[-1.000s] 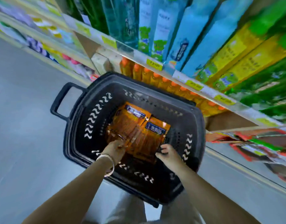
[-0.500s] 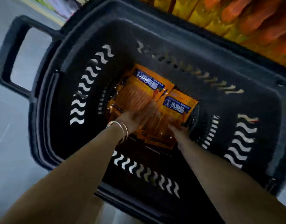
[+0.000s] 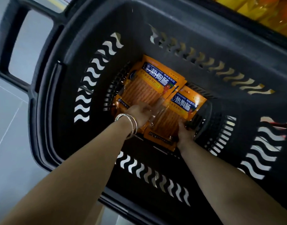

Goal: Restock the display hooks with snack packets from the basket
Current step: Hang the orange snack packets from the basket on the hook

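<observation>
Left hand (image 3: 139, 114) and right hand (image 3: 185, 133) on overlapping orange snack packets (image 3: 149, 85) inside black basket (image 3: 204, 46)

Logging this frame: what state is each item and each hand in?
basket: upright, packets lying at its bottom.
left packet: flat, label up, near end under the left hand.
right packet: flat, label up, beside the left packet.
left hand: on the packets, fingers blurred, grip unclear.
right hand: at the right packet's near corner, fingers hidden.
</observation>
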### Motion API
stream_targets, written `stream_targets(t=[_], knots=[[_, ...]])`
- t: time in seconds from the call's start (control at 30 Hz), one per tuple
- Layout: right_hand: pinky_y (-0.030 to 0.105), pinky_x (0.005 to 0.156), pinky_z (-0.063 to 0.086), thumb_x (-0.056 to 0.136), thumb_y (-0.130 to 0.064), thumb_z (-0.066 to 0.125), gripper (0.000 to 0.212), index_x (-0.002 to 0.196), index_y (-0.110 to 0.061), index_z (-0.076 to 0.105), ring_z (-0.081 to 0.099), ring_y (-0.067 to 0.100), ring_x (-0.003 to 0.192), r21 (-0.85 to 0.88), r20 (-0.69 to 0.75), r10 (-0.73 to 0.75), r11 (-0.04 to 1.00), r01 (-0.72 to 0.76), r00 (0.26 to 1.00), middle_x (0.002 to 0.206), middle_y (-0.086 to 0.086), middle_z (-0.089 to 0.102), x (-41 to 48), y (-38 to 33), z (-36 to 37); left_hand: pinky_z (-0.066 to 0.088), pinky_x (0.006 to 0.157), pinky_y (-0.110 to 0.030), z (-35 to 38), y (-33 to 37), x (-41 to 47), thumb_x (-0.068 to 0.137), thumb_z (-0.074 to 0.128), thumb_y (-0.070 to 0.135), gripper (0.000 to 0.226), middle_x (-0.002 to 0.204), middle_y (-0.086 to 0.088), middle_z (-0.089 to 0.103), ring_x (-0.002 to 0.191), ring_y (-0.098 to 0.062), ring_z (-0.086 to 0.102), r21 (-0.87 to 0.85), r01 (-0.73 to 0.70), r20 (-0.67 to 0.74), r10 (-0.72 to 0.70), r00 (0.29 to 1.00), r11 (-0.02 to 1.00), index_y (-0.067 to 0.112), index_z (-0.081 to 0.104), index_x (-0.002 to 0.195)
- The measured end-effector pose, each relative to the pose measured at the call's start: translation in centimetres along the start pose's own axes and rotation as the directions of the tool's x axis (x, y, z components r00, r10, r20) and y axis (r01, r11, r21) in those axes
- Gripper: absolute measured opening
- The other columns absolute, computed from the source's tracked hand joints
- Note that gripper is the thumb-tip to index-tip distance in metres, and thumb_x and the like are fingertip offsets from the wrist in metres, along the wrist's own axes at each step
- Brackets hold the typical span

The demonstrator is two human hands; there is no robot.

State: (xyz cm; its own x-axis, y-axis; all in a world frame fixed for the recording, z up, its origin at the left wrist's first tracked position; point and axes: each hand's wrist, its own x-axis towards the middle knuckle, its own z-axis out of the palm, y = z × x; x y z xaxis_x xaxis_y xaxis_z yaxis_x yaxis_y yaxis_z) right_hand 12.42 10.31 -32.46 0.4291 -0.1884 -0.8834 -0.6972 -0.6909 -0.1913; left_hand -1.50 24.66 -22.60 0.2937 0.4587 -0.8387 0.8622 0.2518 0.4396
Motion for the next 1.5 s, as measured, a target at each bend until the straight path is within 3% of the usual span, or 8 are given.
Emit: stream_targets(t=[0.13,0.33,0.6,0.77,0.87,1.03,1.23,1.5], knots=[[0.037,0.087,0.047,0.093,-0.039,0.057,0.033,0.110,-0.011,0.051,0.057,0.024,0.099,-0.031,-0.011,-0.056,0.998,0.056,0.998,0.115,0.011,0.060,0.4,-0.7,-0.6,0.039,0.058,-0.023,0.2,-0.8,0.0,0.091,0.052,0.026,0.013,0.088,0.005,0.057,0.071,-0.011,0.053,-0.097,0.053,-0.021,-0.055,0.998,0.994,0.029,0.059,0.102],[0.030,0.080,0.043,0.099,-0.020,0.046,0.029,0.113,0.003,0.056,0.057,0.027,0.094,-0.205,-0.069,-0.319,0.932,0.299,0.945,0.105,0.018,0.061,-2.7,-0.5,-4.6,0.037,0.060,-0.021,0.7,-1.1,-0.4,0.091,0.053,0.025,0.013,0.090,0.005,0.055,0.071,-0.008,0.050,-0.076,0.064,-0.026,-0.066,0.997,0.995,0.026,0.060,0.102],[0.034,0.085,0.041,0.097,-0.015,0.049,0.004,0.094,-0.015,0.047,0.052,0.023,0.096,0.078,0.128,-0.339,0.940,0.331,0.932,0.102,0.010,0.053,-10.7,-2.1,-4.1,0.043,0.100,-0.039,0.8,1.4,-2.4,0.077,0.065,0.052,0.038,0.111,0.000,0.064,0.108,-0.027,0.057,-0.270,0.120,0.146,-0.083,0.986,0.955,0.026,0.061,0.104],[0.024,0.070,0.050,0.098,-0.027,0.048,0.007,0.099,-0.025,0.055,0.062,0.007,0.081,-0.062,0.341,-0.335,0.924,0.377,0.878,0.096,-0.003,0.063,-11.1,-2.9,-1.6,0.047,0.089,-0.031,-1.8,-0.3,-3.0,0.084,0.064,0.041,0.026,0.098,0.002,0.065,0.095,-0.022,0.061,-0.293,0.133,-0.140,-0.180,0.974,0.947,0.027,0.063,0.105],[0.037,0.088,0.046,0.097,-0.030,0.050,0.022,0.115,-0.019,0.054,0.058,0.022,0.105,-0.160,0.283,-0.269,0.933,0.322,0.921,0.121,0.008,0.060,-8.6,-3.2,-0.8,0.052,0.076,-0.032,-3.4,-2.5,-3.3,0.086,0.060,0.042,0.021,0.094,-0.001,0.068,0.082,-0.022,0.064,-0.269,0.162,-0.207,-0.222,0.953,0.949,0.027,0.061,0.100],[0.025,0.068,0.043,0.092,-0.033,0.059,0.024,0.105,-0.014,0.064,0.062,0.015,0.069,-0.236,0.196,-0.118,0.958,0.164,0.973,0.099,0.007,0.069,-4.0,-3.1,-1.1,0.045,0.089,-0.035,-3.4,-3.7,-2.2,0.089,0.056,0.044,0.040,0.117,-0.009,0.063,0.104,-0.029,0.058,-0.183,0.241,-0.185,-0.274,0.944,0.953,0.020,0.058,0.121],[0.048,0.107,0.037,0.060,-0.053,0.083,0.112,0.147,-0.017,0.022,0.038,0.032,0.133,-0.442,0.093,-0.062,0.892,0.097,0.994,0.148,0.009,0.032,-1.7,-1.8,1.1,0.042,0.078,-0.032,-2.6,-3.1,-0.9,0.088,0.054,0.046,0.040,0.110,-0.005,0.064,0.096,-0.025,0.059,-0.142,0.210,-0.164,-0.232,0.959,0.967,0.021,0.058,0.119],[0.032,0.092,0.041,0.058,-0.038,0.088,0.098,0.135,-0.014,0.034,0.054,0.029,0.117,-0.320,0.016,-0.237,0.919,0.230,0.971,0.132,0.010,0.053,-1.0,-0.5,1.8,0.041,0.071,-0.029,-2.4,-3.2,-0.4,0.088,0.056,0.043,0.025,0.080,0.010,0.056,0.075,-0.014,0.054,-0.172,0.213,-0.179,-0.244,0.953,0.962,0.025,0.057,0.106]])
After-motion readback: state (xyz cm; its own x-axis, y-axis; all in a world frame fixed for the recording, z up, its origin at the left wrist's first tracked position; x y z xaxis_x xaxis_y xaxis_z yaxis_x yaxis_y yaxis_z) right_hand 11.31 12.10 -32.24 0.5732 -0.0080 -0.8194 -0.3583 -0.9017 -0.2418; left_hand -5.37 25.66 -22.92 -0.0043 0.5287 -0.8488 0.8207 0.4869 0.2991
